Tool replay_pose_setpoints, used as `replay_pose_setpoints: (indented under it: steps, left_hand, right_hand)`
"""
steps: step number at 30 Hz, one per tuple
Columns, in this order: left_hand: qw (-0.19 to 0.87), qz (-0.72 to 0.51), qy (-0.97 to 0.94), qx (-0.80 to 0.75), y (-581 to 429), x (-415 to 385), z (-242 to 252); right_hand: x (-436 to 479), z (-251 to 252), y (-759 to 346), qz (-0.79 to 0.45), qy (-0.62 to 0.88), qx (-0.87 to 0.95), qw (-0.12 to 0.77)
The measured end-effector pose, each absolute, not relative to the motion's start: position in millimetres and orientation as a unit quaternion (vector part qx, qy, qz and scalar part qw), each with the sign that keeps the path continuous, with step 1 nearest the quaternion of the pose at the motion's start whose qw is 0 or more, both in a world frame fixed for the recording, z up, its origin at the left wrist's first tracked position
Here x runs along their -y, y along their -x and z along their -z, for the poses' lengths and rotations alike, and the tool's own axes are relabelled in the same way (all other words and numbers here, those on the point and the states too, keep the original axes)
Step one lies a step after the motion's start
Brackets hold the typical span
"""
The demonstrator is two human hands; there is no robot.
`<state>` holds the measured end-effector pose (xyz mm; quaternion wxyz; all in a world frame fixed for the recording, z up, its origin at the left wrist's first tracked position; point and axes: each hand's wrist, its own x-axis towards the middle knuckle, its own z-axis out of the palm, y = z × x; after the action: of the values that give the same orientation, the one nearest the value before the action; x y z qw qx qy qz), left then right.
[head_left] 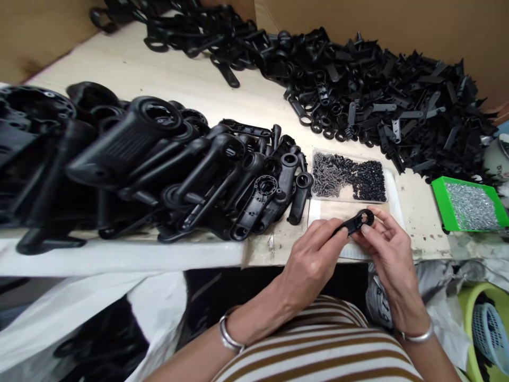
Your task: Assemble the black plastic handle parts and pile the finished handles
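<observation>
A small black plastic arm with a ring-shaped end is held between both hands above the table's front edge. My left hand pinches its narrow end, partly hiding it. At the ring end, the fingers and thumb of my right hand are closed round the rim. Just beyond the hands lies a clear plastic tray with small metal pieces on its left side and small black pieces on its right. Whether any small piece sits between my right fingers cannot be made out.
Black plastic arms are heaped along the left front of the table. A larger pile of black parts stretches across the back and right. A green tray holds silver pieces. Below right stands a yellow-green basin with a blue basket.
</observation>
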<state>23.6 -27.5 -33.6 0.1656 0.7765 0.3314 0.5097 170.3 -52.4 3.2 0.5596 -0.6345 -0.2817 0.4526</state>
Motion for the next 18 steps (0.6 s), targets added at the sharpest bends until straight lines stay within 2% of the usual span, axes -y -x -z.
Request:
replay_pose_setpoints:
  steps: [7, 13, 15, 18]
  left_hand:
    - [0.177, -0.508, -0.782, -0.314, -26.1, 29.8, 31.6]
    - [0.199, -0.475, -0.810, -0.280, -23.7, 24.3, 33.6]
    - [0.149, -0.473, -0.826, -0.266, -15.3, 18.6, 28.6]
    - [-0.004, -0.457, -0.833, -0.311, 2.8, 10.4, 20.2]
  right_hand:
    - [43.6, 1.8, -168.9, -0.425, 0.661, 0.288, 0.548]
    - [39.3, -5.3, -195.8, -0.415, 0.675, 0.380, 0.477]
    - [38.5, -14.2, -224.9, -0.363, 0.694, 0.425, 0.454]
    - [30.2, -25.8, -278.5, -0.235, 0.735, 0.498, 0.396]
